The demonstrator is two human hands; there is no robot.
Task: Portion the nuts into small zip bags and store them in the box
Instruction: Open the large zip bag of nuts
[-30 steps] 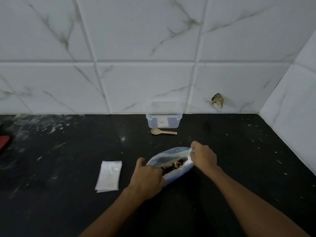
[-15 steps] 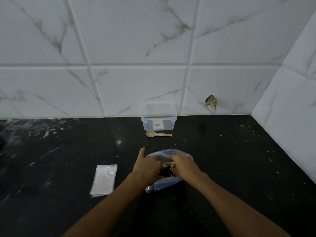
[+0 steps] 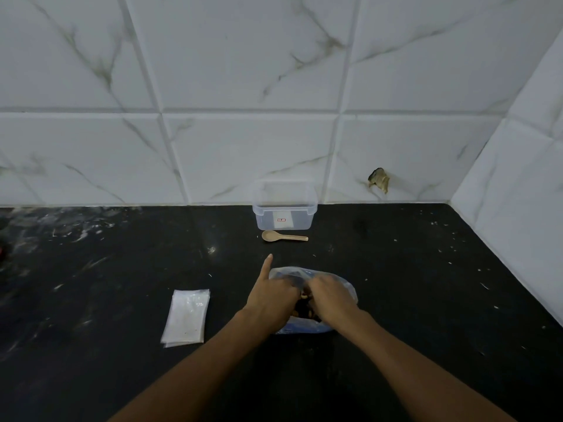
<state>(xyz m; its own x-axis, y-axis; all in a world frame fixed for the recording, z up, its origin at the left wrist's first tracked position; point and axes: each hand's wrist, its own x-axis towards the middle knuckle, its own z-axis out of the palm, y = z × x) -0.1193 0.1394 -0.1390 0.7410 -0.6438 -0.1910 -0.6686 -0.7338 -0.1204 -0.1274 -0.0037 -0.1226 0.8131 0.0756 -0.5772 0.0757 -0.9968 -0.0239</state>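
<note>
A large clear zip bag of nuts [image 3: 344, 287] lies on the black counter in front of me. My left hand [image 3: 271, 296] grips its left side, with one finger sticking up straight. Close beside it, my right hand [image 3: 330, 296] grips the bag's mouth; nuts [image 3: 303, 309] show in the gap between the hands. A stack of small empty zip bags [image 3: 186, 316] lies flat to the left. At the back, against the wall, stands a clear plastic box [image 3: 285, 214] without a lid. A small tan spoon [image 3: 283, 236] lies just in front of it.
The black counter [image 3: 426, 284] is speckled with white marks and meets white marble-look tiles at the back and on the right. A broken patch [image 3: 378, 180] shows in the wall tile. Something red [image 3: 2, 252] peeks in at the far left edge.
My right hand came in from the bag's right end to the middle, close to my left hand. The bag's mouth, stretched wide a second ago, is now bunched between the hands.
</note>
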